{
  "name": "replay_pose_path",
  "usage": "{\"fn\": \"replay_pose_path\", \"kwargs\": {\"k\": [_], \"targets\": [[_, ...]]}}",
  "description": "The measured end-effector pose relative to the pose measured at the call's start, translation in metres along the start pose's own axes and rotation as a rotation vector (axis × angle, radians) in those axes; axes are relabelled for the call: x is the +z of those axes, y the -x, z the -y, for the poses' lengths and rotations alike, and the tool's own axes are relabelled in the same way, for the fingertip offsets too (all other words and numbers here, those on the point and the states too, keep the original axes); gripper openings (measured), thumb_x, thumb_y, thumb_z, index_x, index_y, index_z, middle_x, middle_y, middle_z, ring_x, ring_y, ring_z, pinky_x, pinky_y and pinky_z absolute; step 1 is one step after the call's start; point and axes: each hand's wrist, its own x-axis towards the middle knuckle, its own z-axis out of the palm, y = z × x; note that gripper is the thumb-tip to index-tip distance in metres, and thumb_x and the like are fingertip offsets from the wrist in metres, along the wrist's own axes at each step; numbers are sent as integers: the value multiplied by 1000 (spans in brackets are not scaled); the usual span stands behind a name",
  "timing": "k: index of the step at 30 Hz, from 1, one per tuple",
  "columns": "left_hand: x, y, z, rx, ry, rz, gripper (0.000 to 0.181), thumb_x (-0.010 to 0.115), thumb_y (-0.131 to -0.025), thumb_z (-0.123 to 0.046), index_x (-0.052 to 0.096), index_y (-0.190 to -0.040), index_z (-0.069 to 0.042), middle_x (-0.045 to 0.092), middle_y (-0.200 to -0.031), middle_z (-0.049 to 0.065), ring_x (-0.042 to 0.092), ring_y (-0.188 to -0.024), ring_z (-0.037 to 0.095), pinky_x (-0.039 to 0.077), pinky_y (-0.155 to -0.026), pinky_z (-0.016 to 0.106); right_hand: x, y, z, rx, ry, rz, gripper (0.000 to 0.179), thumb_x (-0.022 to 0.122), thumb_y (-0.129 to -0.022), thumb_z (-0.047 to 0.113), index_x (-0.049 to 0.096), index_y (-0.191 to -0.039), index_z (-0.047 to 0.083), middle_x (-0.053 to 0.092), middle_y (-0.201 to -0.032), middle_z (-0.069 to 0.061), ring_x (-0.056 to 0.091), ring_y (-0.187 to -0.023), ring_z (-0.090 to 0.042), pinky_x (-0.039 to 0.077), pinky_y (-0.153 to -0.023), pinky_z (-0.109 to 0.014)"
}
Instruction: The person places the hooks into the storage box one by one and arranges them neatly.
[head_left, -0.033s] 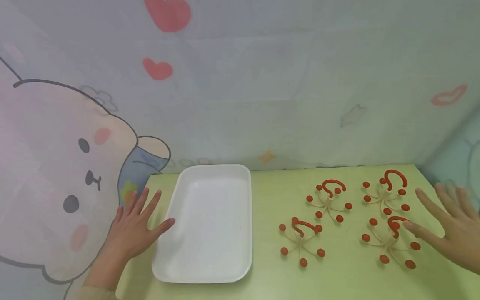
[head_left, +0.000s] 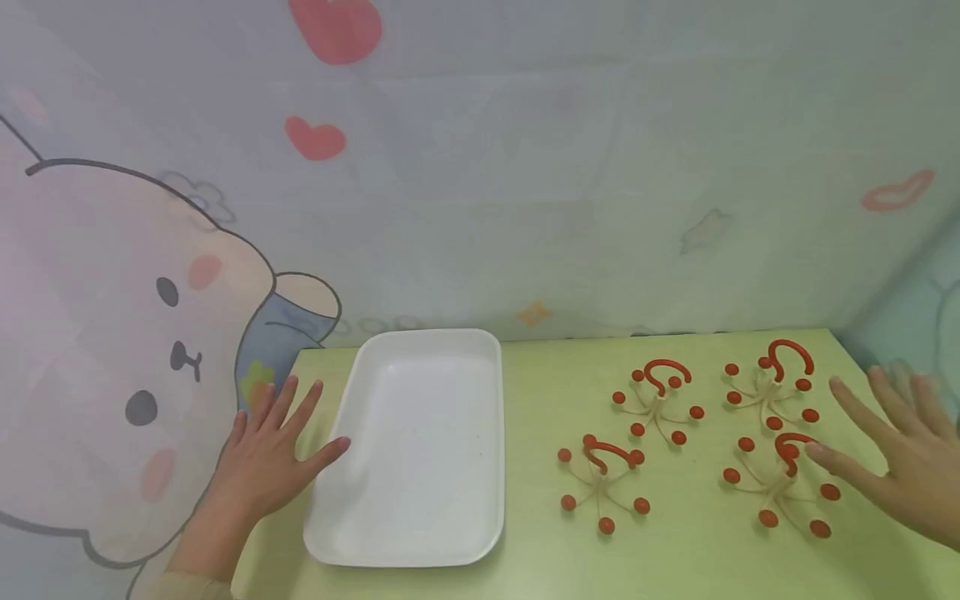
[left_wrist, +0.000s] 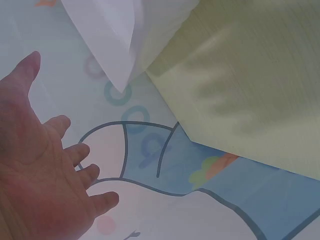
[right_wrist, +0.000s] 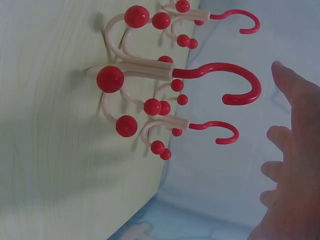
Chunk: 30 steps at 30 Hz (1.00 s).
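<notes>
Several beige hook hangers, each with a red top hook and curved arms tipped with red balls, stand on the right of the table. The front right hanger (head_left: 780,487) is nearest my right hand (head_left: 903,454), whose thumb overlaps its red hook in the head view. In the right wrist view that hand (right_wrist: 295,160) is spread beside the red hook (right_wrist: 240,70), with a gap between. My left hand (head_left: 270,454) is spread over the left rim of a white tray (head_left: 318,533) and holds nothing. In the left wrist view its fingers (left_wrist: 82,152) are apart.
The other hangers are one at the front left of the group (head_left: 602,487), one behind it (head_left: 660,408) and one at the back right (head_left: 768,396). The light green table (head_left: 540,550) meets a cartoon-printed wall sheet (head_left: 525,192) at its back edge and left side.
</notes>
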Motion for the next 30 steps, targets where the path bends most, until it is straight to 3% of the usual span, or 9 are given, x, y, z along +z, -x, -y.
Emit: {"fn": "replay_pose_path", "kwargs": {"k": [7,15,24,30], "targets": [[-1,2,2,4,18,1,97,54,-100,-74,19,-173,-19,8,-178,22,2,-162,50,10,-119,82,-1,-2,4,2,-16,7,104,74,-97,54,12,-173,19,-7,-173,-29,-28,-156,-46,-25,-117,-72],[-4,3,3,6,37,-1,96,57,-100,-71,21,-172,-18,12,-177,22,6,-161,51,12,-118,83,0,-3,7,-3,-22,-31,107,76,-94,58,14,-172,19,-2,-172,-31,-23,-157,-50,-21,-120,-72],[-9,2,5,28,69,10,95,59,-101,-68,24,-172,-15,17,-175,26,15,-159,54,18,-117,83,-2,-7,9,-24,-24,-36,109,78,-92,58,12,-173,26,-4,-175,-25,-24,-158,-47,-23,-119,-71],[-16,-3,10,25,169,42,96,61,-101,-66,21,-172,-15,18,-174,29,21,-155,59,29,-112,84,-7,-16,27,-103,17,-52,109,77,-90,63,16,-173,26,2,-177,-21,-15,-161,-49,-18,-124,-69]]}}
